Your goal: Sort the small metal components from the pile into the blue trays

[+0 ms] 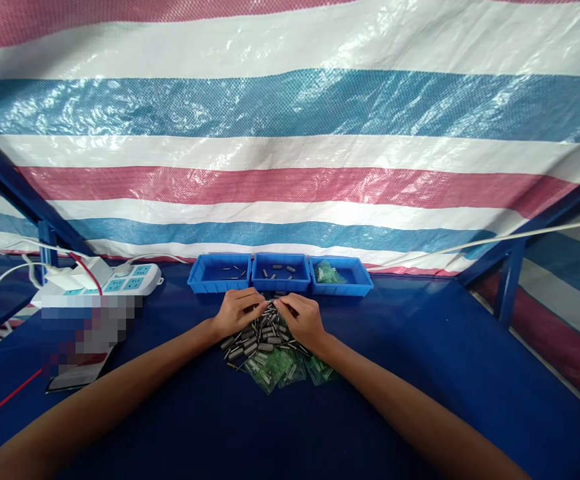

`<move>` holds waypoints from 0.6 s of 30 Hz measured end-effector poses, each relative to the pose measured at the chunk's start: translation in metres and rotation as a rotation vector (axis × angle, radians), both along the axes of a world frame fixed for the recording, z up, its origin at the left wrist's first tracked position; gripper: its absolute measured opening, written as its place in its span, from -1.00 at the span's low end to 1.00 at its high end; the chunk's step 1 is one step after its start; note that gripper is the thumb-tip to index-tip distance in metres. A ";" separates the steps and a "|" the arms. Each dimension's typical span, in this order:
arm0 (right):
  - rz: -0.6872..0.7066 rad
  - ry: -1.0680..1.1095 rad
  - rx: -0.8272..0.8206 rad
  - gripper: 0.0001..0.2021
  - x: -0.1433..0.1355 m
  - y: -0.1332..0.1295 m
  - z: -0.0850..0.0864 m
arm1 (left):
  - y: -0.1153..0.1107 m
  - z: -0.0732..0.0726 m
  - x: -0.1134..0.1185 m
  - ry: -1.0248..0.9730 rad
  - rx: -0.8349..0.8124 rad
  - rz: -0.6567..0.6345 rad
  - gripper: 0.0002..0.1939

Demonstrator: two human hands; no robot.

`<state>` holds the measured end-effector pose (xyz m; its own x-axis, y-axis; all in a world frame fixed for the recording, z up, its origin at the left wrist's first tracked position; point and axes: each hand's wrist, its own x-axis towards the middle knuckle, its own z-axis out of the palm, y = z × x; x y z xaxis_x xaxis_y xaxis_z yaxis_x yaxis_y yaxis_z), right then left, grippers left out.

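Note:
My left hand and my right hand are above the far part of a pile of small metal parts, their fingertips almost meeting. Both are closed in a pinch; a tiny pale bit shows between them, too small to name. Short grey cylinders and thin pins make up the pile. At its near edge lie small clear bags with green contents. Just beyond my hands, three blue trays stand in a row: the left tray holds thin pins, the middle tray grey cylinders, the right tray green bags.
A white power strip with plugs and cables sits at the back left of the blue table. Near it lies a dark flat device, partly blurred out. Striped sheeting hangs behind, between blue frame posts.

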<state>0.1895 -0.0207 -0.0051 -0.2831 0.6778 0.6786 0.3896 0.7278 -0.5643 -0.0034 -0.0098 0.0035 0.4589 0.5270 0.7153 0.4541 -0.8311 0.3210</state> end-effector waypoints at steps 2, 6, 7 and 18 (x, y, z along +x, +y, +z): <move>0.009 0.002 -0.011 -0.76 0.000 0.000 0.001 | 0.000 0.000 0.000 0.002 -0.016 -0.008 -0.81; 0.010 -0.014 -0.056 -0.76 0.000 0.001 0.004 | 0.000 0.000 0.000 -0.004 -0.040 0.013 -0.85; 0.010 -0.016 -0.063 -0.76 0.000 0.001 0.005 | 0.000 0.001 0.000 -0.013 -0.043 0.022 -0.84; -0.002 0.066 -0.091 -0.78 0.001 -0.001 0.008 | 0.002 -0.001 0.000 -0.029 -0.095 0.017 -0.77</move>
<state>0.1905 -0.0215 0.0031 -0.2389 0.7378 0.6313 0.3509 0.6718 -0.6523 -0.0037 -0.0078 0.0021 0.4290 0.6010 0.6744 0.4571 -0.7884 0.4117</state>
